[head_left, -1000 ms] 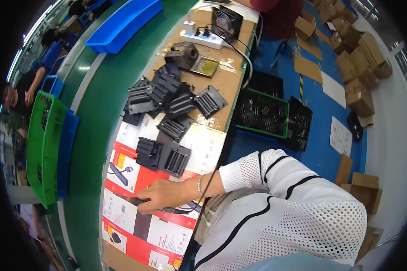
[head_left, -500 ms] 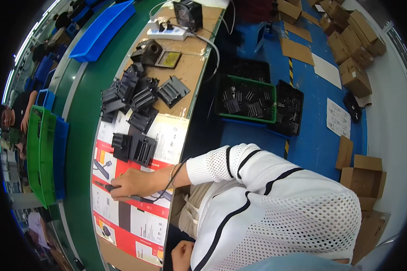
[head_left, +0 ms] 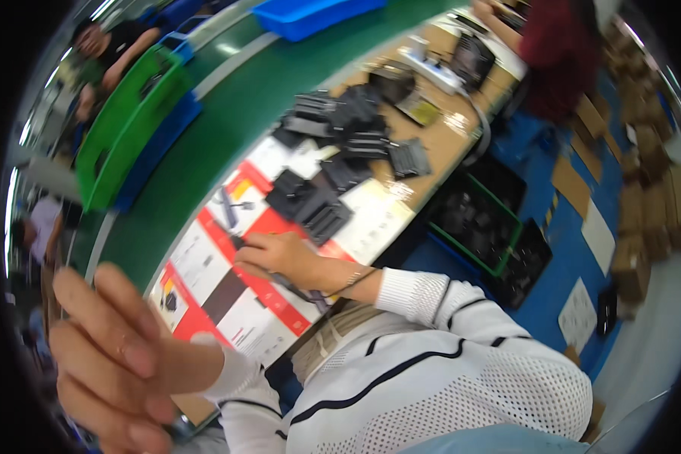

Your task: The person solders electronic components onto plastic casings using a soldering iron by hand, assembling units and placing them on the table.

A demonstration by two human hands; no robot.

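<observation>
My right hand is closed around a dark, slim soldering iron over the printed red and white cardboard. Its thin tip points to the far left, and a cord runs back by my wrist. Just beyond that hand lie black plastic housings with slots, with more of them heaped farther up the bench. My left hand is raised close to the camera at lower left, its fingers loosely bent and apart, with nothing visible in them.
A stand with a yellowish tray, a white power strip and a small black fan occupy the bench's far end. Black parts fill a green-rimmed crate at right. A person in dark red stands beyond; green bin at left.
My left hand has come up from my lap to the lower left, near the camera. The view has swung, shifting the bench rightward. My right hand still grips the soldering iron.
</observation>
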